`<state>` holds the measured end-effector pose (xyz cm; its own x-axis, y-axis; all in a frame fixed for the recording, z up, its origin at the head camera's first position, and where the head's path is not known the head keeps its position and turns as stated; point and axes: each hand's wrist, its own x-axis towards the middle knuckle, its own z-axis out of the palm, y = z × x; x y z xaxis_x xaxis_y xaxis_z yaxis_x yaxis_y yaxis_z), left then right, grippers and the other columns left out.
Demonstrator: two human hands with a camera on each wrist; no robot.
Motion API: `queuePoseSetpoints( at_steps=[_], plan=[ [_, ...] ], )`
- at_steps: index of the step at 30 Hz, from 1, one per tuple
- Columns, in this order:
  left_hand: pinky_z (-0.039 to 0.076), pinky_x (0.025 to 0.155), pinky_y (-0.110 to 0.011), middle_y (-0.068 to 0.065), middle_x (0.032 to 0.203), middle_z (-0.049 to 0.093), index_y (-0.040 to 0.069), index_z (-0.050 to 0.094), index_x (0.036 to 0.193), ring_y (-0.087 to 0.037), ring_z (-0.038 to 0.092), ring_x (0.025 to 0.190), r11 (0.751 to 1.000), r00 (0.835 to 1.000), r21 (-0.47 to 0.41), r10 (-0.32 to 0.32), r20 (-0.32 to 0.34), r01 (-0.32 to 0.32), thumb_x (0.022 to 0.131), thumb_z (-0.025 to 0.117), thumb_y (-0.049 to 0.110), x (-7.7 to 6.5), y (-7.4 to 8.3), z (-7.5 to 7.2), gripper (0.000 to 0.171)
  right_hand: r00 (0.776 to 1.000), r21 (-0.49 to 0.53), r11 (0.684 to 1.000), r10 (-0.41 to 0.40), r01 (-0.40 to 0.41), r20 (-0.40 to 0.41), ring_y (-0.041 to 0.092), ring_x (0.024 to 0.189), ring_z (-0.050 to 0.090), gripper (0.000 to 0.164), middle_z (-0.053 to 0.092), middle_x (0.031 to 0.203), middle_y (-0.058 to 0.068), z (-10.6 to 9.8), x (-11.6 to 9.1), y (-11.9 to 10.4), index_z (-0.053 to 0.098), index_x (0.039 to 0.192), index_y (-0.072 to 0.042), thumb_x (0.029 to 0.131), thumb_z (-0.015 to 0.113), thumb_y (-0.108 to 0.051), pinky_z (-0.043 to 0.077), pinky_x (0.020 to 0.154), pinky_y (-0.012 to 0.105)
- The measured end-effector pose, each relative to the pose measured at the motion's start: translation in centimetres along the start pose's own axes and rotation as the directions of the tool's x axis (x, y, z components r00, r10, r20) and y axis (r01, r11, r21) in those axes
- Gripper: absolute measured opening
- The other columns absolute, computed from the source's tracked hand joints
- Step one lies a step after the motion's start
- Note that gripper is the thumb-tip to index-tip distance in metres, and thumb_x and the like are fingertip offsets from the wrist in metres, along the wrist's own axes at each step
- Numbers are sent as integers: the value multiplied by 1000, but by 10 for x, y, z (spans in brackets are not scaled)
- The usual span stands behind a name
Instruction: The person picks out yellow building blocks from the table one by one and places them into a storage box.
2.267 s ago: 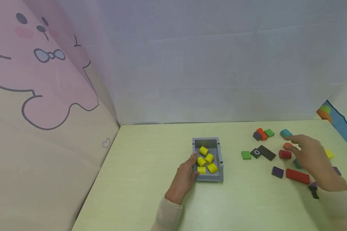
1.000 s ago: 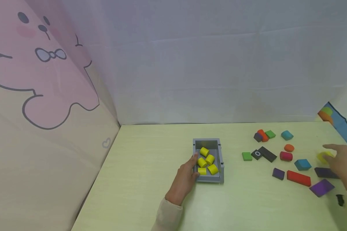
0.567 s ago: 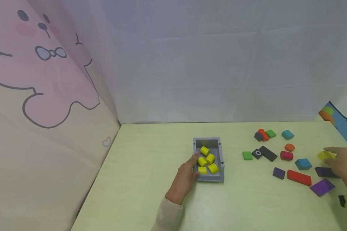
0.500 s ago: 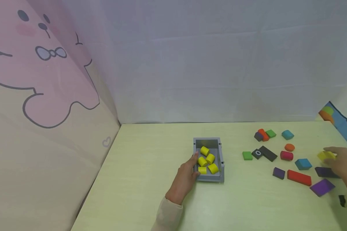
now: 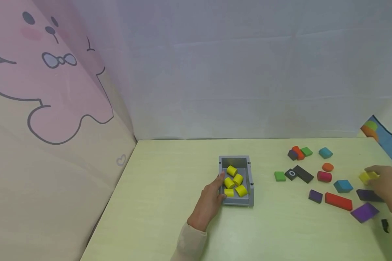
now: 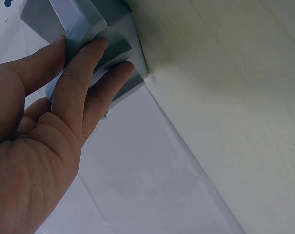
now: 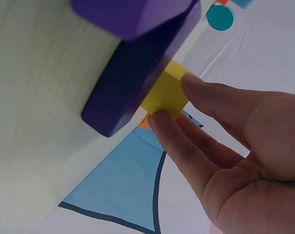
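Observation:
My left hand (image 5: 206,203) grips the left wall of a small grey bin (image 5: 250,194); the left wrist view has thumb and fingers on either side of the bin's wall (image 6: 79,19). Inside the bin lie several yellow cylinders (image 5: 232,171). At the table's right side my right hand (image 5: 387,186) pinches a yellow block (image 5: 366,177) between thumb and fingertips. From the right wrist the same yellow block (image 7: 167,92) shows partly behind a long dark purple block (image 7: 132,73). A brighter purple block (image 5: 364,212) lies nearer the front.
Loose blocks spread over the table's right side: a blue block (image 5: 343,186), a long red block (image 5: 338,201), a red cylinder (image 5: 324,177), a black bar (image 5: 303,174) and a green square (image 5: 280,176). A small black piece (image 5: 385,225) lies near the right sleeve. Curtains hang behind.
My right hand has moved rightward from above the red cylinder to the yellow block and now pinches it. The left hand stays on the bin, whose cylinders have not moved.

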<state>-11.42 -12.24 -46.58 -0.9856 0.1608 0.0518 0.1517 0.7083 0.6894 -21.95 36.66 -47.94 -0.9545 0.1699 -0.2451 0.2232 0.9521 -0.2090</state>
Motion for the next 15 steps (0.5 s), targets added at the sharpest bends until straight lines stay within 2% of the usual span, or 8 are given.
queuePoseSetpoints(
  at_steps=[6,13,15],
  plan=[
    [36,100,-35,-2,143,30,15,25,142,-15,31,124,1000,1000,10,4,3,-4,83,64,5,-1,0,0,72,997,38,999,-8,11,-76,45,83,44,43,38,107,37,0,-4,-4,37,124,8,86,55,0,46,68,55],
    [36,100,-36,-2,143,30,15,25,142,-15,31,124,1000,1000,12,0,6,0,83,64,5,-1,0,-1,72,986,63,995,-65,75,-152,51,88,42,41,38,105,38,-6,-6,-11,40,121,8,85,56,2,45,69,59],
    [35,101,-35,-1,143,29,15,25,142,-14,30,124,1000,1000,8,-6,12,6,83,64,5,-1,0,0,72,983,78,992,-88,102,-160,49,83,43,40,37,106,39,-9,-9,-15,40,122,8,86,55,1,47,63,54]
  ],
)
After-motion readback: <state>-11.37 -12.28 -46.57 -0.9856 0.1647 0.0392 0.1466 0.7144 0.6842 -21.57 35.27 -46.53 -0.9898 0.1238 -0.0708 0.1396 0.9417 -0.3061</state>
